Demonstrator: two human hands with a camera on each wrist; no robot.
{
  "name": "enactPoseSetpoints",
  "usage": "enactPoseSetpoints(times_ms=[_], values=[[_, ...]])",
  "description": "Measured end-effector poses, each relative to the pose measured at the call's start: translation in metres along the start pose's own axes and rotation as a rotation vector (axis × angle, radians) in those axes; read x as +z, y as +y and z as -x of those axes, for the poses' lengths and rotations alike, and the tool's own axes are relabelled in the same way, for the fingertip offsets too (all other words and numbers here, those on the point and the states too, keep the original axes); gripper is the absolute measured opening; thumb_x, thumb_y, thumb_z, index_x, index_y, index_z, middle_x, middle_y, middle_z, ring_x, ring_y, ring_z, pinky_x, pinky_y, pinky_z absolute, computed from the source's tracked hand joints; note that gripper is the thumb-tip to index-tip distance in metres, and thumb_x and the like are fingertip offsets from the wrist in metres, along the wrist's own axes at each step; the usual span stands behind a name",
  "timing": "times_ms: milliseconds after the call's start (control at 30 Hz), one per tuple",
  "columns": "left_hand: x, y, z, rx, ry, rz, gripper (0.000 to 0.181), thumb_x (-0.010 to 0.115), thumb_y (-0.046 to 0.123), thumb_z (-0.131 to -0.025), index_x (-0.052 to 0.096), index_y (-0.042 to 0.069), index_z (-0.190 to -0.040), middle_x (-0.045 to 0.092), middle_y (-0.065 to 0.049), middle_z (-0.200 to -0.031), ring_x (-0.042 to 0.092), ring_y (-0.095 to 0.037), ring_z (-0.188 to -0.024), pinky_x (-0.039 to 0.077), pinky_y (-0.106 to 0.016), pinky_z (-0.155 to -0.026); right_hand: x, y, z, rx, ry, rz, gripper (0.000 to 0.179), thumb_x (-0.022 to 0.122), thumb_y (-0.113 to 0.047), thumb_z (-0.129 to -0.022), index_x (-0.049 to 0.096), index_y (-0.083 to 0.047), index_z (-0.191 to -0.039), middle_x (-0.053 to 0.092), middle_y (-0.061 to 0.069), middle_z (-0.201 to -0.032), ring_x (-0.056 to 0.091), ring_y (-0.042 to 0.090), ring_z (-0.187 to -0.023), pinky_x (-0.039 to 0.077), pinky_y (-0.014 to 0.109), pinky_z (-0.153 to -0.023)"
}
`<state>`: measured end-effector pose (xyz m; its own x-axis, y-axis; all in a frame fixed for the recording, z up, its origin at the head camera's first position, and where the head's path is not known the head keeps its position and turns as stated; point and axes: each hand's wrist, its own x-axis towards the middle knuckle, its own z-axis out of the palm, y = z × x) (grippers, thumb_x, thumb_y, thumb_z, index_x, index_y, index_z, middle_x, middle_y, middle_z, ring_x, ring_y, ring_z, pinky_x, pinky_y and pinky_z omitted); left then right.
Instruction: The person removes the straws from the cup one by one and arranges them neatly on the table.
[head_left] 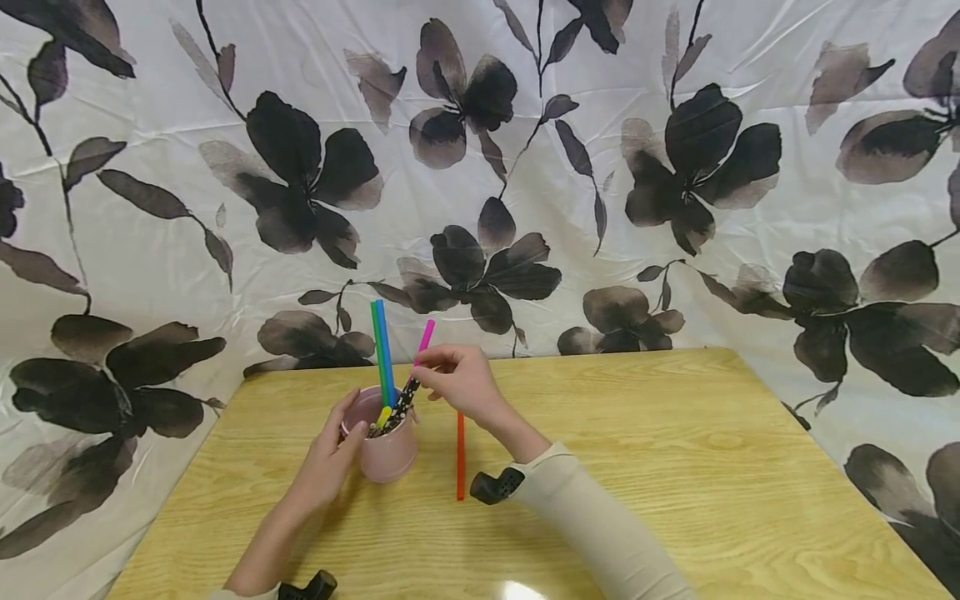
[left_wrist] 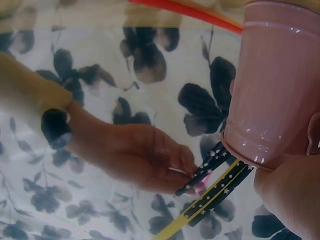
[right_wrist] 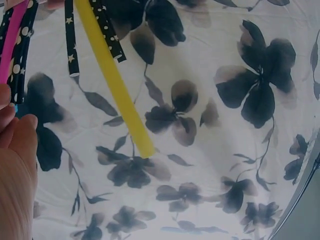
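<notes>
A pink cup (head_left: 386, 458) sits at seven o'clock in the head view, the left hand (head_left: 333, 454) curling its grip around the rim. Toward one o'clock from the cup, the right hand (head_left: 465, 385) has its grip pinching a pink straw (head_left: 427, 335) beside a black patterned straw (head_left: 406, 398). Green (head_left: 378, 354) and blue (head_left: 386, 354) straws rise toward twelve. A red straw (head_left: 461, 467) lies apart at three, where the wood-grain surface (head_left: 675, 467) stretches widest.

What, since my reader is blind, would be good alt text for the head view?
Left hand holds a pink cup of straws while the right hand pinches a pink straw. A red straw lies on the wooden table.
</notes>
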<state>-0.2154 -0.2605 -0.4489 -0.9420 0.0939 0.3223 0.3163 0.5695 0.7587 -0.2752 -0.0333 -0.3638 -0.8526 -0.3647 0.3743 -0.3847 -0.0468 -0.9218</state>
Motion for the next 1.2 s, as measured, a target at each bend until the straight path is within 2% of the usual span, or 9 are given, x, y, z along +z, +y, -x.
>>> enactPoseSetpoints(times_ms=[200,433,533,700,833,900,1033,1133,1200], values=[[0.0,0.001,0.0,0.014,0.015,0.006,0.048,0.038,0.029,-0.095,0.02,0.024,-0.139,0.033,-0.009,-0.135,0.042,-0.025,-0.106,0.037,-0.044,-0.081,0.002,0.004,-0.003,-0.007,0.056,0.025,0.008,0.069,-0.014,-0.077,0.067,-0.008,-0.081,0.063,0.004,-0.075,0.06,0.026,-0.066,0.051,0.036,-0.055],[0.0,0.001,-0.003,0.011,-0.006,0.015,0.049,0.037,0.031,-0.095,0.019,0.023,-0.14,0.027,-0.008,-0.139,0.035,-0.03,-0.118,0.032,-0.051,-0.088,0.004,-0.021,0.005,0.002,0.185,0.046,0.014,0.069,-0.006,-0.075,0.06,0.004,-0.077,0.06,0.016,-0.073,0.058,0.037,-0.064,0.05,0.04,-0.055],[-0.002,0.0,-0.003,0.006,-0.006,0.02,0.049,0.038,0.031,-0.095,0.019,0.023,-0.14,0.028,-0.009,-0.139,0.034,-0.031,-0.118,0.033,-0.052,-0.088,0.006,-0.019,0.002,0.017,0.212,0.03,0.02,0.07,-0.006,-0.074,0.058,0.008,-0.081,0.06,0.017,-0.076,0.059,0.038,-0.065,0.05,0.041,-0.055],[-0.006,0.013,0.0,0.004,-0.008,0.038,0.049,0.039,0.025,-0.095,0.021,0.018,-0.14,0.028,-0.013,-0.139,0.031,-0.035,-0.12,0.03,-0.055,-0.089,0.006,-0.014,-0.004,0.029,0.182,0.008,0.021,0.069,-0.005,-0.074,0.062,0.007,-0.091,0.063,0.015,-0.081,0.062,0.031,-0.071,0.05,0.042,-0.056],[-0.007,0.026,0.0,0.021,-0.014,0.052,0.049,0.04,0.021,-0.095,0.022,0.012,-0.139,0.028,-0.017,-0.138,0.033,-0.036,-0.118,0.031,-0.054,-0.088,0.004,-0.014,-0.005,0.036,0.168,0.071,0.018,0.068,-0.009,-0.076,0.066,0.001,-0.09,0.064,0.012,-0.078,0.061,0.029,-0.067,0.05,0.042,-0.054],[-0.007,0.023,-0.002,0.019,-0.019,0.045,0.049,0.04,0.023,-0.095,0.021,0.013,-0.139,0.028,-0.015,-0.138,0.035,-0.034,-0.116,0.032,-0.052,-0.088,0.003,-0.016,-0.004,0.035,0.165,0.105,0.017,0.068,-0.011,-0.076,0.067,0.0,-0.089,0.064,0.01,-0.077,0.059,0.031,-0.065,0.049,0.042,-0.052],[-0.004,0.007,-0.005,0.011,-0.024,0.025,0.05,0.038,0.029,-0.095,0.019,0.019,-0.14,0.027,-0.01,-0.139,0.033,-0.032,-0.118,0.031,-0.053,-0.09,0.004,-0.02,-0.005,0.029,0.149,0.149,0.015,0.068,-0.011,-0.077,0.067,-0.001,-0.088,0.064,0.008,-0.078,0.058,0.025,-0.062,0.049,0.035,-0.054],[-0.002,0.001,-0.003,-0.006,-0.025,0.041,0.05,0.038,0.029,-0.095,0.018,0.023,-0.14,0.025,-0.009,-0.14,0.029,-0.033,-0.122,0.027,-0.055,-0.092,0.006,-0.021,-0.005,0.04,0.128,0.147,0.015,0.068,-0.011,-0.076,0.068,-0.001,-0.088,0.064,0.007,-0.077,0.058,0.018,-0.063,0.049,0.03,-0.055],[-0.002,0.002,-0.001,-0.007,-0.023,0.059,0.05,0.04,0.027,-0.095,0.019,0.022,-0.14,0.026,-0.011,-0.14,0.027,-0.034,-0.123,0.025,-0.056,-0.093,0.007,-0.023,-0.005,0.05,0.114,0.111,0.015,0.068,-0.011,-0.077,0.067,-0.001,-0.088,0.064,0.008,-0.077,0.059,0.02,-0.065,0.049,0.032,-0.053]])
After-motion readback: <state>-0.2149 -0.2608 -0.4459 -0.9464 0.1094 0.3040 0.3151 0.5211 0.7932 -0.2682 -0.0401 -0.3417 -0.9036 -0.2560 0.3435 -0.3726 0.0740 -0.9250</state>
